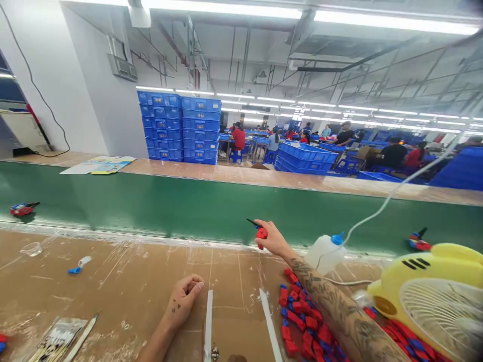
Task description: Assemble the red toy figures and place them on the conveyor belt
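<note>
My right hand [274, 238] reaches forward to the near edge of the green belt [204, 206]. Its fingers are closed round a small red and blue piece [261, 235] with a thin black part pointing left. Near the middle of the brown table [226, 274], my left hand [185, 297] rests with curled fingers; what they hold, if anything, is hidden. Under and beside my right forearm lies a pile of red and blue pieces [302, 319]. Two pale strips, the left one [209, 322] and the right one [268, 322], lie on the table between my hands and the pile.
Similar pieces lie on the belt at the far left [23, 208] and right [419, 240]. A yellow fan [433, 291] and a white bottle with blue cap [325, 254] stand at right. Cotton swabs [60, 339] lie front left. Beyond are blue crates [162, 125] and seated people.
</note>
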The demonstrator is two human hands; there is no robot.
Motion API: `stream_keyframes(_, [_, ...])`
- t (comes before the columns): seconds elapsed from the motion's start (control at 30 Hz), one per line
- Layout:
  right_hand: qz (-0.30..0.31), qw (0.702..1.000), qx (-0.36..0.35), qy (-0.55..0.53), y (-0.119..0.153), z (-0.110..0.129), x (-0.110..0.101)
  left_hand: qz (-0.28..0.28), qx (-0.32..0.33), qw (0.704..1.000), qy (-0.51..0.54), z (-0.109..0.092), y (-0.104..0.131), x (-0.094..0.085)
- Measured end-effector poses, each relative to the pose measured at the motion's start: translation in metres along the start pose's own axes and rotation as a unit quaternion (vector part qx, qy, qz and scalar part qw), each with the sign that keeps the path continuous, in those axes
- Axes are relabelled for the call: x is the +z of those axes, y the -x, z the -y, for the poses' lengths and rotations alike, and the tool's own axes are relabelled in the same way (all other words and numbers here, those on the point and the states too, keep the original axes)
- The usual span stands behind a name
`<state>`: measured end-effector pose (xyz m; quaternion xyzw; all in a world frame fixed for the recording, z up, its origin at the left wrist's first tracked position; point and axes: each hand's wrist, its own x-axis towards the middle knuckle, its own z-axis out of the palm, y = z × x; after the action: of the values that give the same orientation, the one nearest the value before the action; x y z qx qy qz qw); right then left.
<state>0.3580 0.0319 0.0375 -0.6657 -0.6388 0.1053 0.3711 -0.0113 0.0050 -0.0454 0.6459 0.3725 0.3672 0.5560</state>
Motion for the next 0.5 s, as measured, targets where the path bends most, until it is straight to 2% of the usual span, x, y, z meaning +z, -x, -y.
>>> stream_keyframes(0.1, [-0.047,0.995,0.075,0.049,-0.037,-0.03,0.014,0.003,0.016,1.0,-0.019,-0.008,0.0,0.001])
stream_keyframes(0.2, [-0.07,0.988,0.118,0.076,-0.056,-0.049,0.027,0.006,0.029,0.999,-0.03,-0.009,-0.002,0.002])
stream_keyframes(0.37, [-0.074,0.984,0.128,0.103,-0.057,-0.07,0.044,-0.002,0.031,0.999,-0.039,-0.007,-0.002,0.006])
stream_keyframes(0.5, [-0.062,0.983,0.112,0.129,-0.053,-0.08,0.043,-0.004,0.034,0.998,-0.054,-0.008,-0.002,0.007])
